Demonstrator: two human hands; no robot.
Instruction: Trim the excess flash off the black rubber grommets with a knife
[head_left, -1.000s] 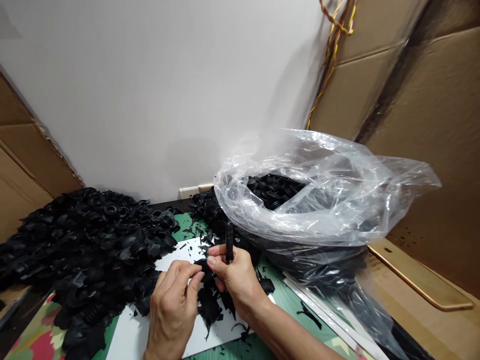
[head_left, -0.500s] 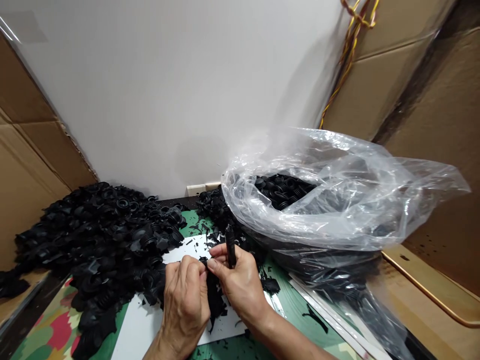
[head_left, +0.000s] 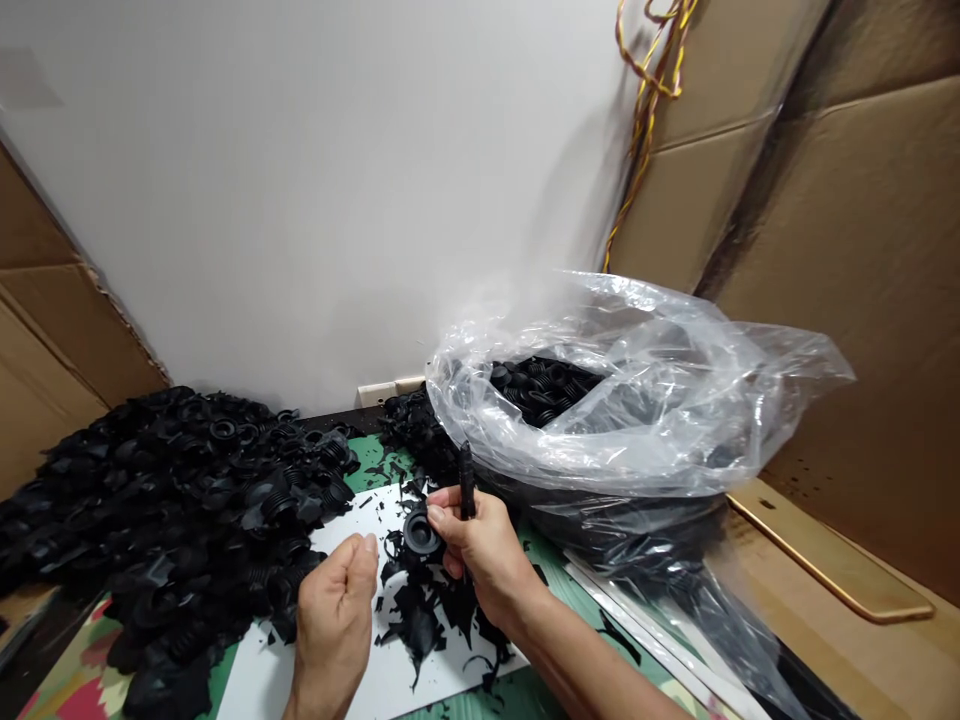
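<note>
My right hand point(head_left: 486, 545) pinches a round black rubber part point(head_left: 421, 533), ringed and hollow in the middle, between thumb and fingertips. A slim black pen-like tool point(head_left: 467, 480) stands upright in the same hand; its working end is hidden. My left hand point(head_left: 337, 605) is closed, thumb against the curled index finger, apart from the part; whatever it may hold is hidden. Torn black rubber scraps point(head_left: 418, 618) lie below the hands on a white sheet point(head_left: 259, 670). A large heap of black rubber pieces point(head_left: 187, 470) reaches close to my left hand.
A clear plastic bag point(head_left: 600, 455) of black ringed parts stands at right, its mouth open. Beyond it lies a gold phone point(head_left: 832, 555). Cardboard walls point(head_left: 870, 260) flank the white wall point(head_left: 300, 200). Twisted yellow-brown wires point(head_left: 641, 150) hang at upper right.
My hands were together at the small black piece; now they are apart. My left hand has moved left and down, while the round part shows in my right fingertips. The view has shifted slightly.
</note>
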